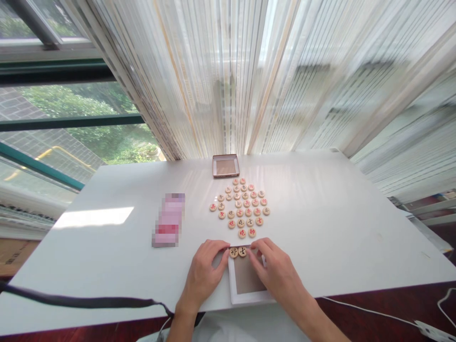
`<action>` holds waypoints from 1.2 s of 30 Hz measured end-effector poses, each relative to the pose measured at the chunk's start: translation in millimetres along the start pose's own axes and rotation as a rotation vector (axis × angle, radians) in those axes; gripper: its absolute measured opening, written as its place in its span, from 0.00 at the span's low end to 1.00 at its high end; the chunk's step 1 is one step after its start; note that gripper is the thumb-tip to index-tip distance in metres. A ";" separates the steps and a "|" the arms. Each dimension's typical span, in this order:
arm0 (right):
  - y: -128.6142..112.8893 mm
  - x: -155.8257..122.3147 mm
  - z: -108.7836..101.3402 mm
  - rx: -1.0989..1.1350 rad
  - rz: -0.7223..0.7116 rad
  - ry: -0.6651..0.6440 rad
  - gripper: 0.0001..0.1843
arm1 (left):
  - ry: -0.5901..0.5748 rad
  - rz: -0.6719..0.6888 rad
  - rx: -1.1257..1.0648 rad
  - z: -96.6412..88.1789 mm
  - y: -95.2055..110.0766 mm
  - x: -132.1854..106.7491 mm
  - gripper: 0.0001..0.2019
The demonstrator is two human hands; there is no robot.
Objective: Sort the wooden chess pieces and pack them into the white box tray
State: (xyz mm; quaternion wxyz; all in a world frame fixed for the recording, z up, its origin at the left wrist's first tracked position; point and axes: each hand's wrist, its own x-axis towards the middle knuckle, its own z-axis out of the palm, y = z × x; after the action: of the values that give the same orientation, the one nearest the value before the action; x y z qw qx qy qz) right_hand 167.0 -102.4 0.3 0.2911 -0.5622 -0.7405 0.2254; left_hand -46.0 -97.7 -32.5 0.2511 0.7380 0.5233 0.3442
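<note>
In front of me on the white table lies a shallow open box (245, 298) with a pale rim and a brown inside. Two wooden Chinese chess pieces with black characters lie side by side along its far edge: the left piece (233, 252) and the right piece (242, 251). My left hand (206, 266) grips the box's far left corner, its thumb beside the left piece. My right hand (278, 267) reaches over the box's right side, with thumb and forefinger closed at the right piece's edge. Part of the box is hidden under my right hand.
Beyond the box, several red and black Chinese chess pieces (247, 204) are spread out face up. A second shallow box (226, 166) stands near the far edge. A pixelated pink item (169, 221) lies left. A dark strap (89, 301) crosses the near left corner.
</note>
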 end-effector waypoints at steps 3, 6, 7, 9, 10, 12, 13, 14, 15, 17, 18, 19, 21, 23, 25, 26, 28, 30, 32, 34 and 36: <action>8.8 17.3 -18.7 0.001 -0.006 0.075 0.07 | -0.001 -0.001 -0.002 -0.5 0.3 -0.6 0.07; 29.1 43.3 -36.7 -0.026 -0.016 0.120 0.09 | -0.002 0.002 -0.003 -1.5 0.5 -0.7 0.07; 37.5 53.2 -41.7 -0.034 -0.022 0.123 0.10 | 0.001 0.004 -0.002 -1.7 0.5 -0.6 0.07; 55.4 73.3 -48.8 -0.054 -0.061 0.113 0.15 | 0.008 0.007 0.001 -1.8 0.5 -0.4 0.07; 64.2 82.9 -50.7 -0.072 -0.103 0.079 0.19 | 0.011 0.008 0.002 -1.7 0.6 -0.3 0.07; 80.2 99.8 -50.9 -0.124 -0.169 0.032 0.26 | 0.016 0.005 0.004 -1.4 0.7 -0.5 0.07; 87.1 106.6 -49.5 -0.160 -0.196 0.012 0.28 | 0.016 0.003 0.003 -1.2 0.7 -0.7 0.07; 92.9 112.3 -47.4 -0.173 -0.208 0.001 0.29 | 0.017 0.002 0.002 -1.1 0.8 -0.9 0.07; 97.8 116.7 -45.0 -0.180 -0.217 -0.011 0.29 | 0.019 0.000 0.000 -0.9 0.8 -1.1 0.07; 104.8 122.1 -40.2 -0.196 -0.234 -0.033 0.30 | 0.024 -0.001 -0.002 -0.6 0.6 -1.3 0.07; 107.4 123.4 -38.2 -0.203 -0.239 -0.041 0.30 | 0.026 -0.002 -0.003 -0.4 0.4 -1.4 0.07; 109.6 124.0 -36.7 -0.211 -0.242 -0.045 0.30 | 0.027 -0.003 -0.004 -0.3 0.2 -1.5 0.07; 113.6 124.0 -35.2 -0.226 -0.242 -0.044 0.29 | 0.024 -0.005 -0.006 0.0 -0.1 -1.6 0.07; 117.8 123.2 -35.9 -0.238 -0.232 -0.030 0.29 | 0.023 -0.001 -0.007 0.3 -0.2 -1.6 0.07; 122.0 122.4 -38.2 -0.247 -0.213 -0.006 0.27 | 0.026 0.005 -0.004 0.3 0.0 -1.5 0.07; 123.9 122.0 -39.7 -0.249 -0.202 0.008 0.26 | 0.028 0.007 -0.002 0.2 0.2 -1.4 0.08; 127.2 121.7 -42.7 -0.248 -0.181 0.034 0.23 | 0.030 0.008 0.004 -0.1 0.8 -1.3 0.07; 129.2 122.1 -45.0 -0.240 -0.164 0.055 0.20 | 0.032 0.007 0.012 -0.5 1.5 -1.2 0.07; 129.8 123.3 -46.0 -0.228 -0.153 0.077 0.17 | 0.034 0.007 0.019 -0.7 1.8 -1.0 0.07; 129.4 125.0 -46.2 -0.213 -0.144 0.097 0.14 | 0.035 0.007 0.019 -0.8 1.9 -0.5 0.07; 128.3 126.5 -46.5 -0.197 -0.138 0.110 0.13 | 0.034 0.007 0.014 -0.9 1.7 -0.1 0.07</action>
State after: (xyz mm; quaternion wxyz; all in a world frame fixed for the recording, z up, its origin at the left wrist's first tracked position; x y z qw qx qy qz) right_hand 263.7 54.0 -28.2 0.2895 -0.5474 -0.7788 0.0999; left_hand -45.7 -98.3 -30.7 0.2359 0.7356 0.5273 0.3540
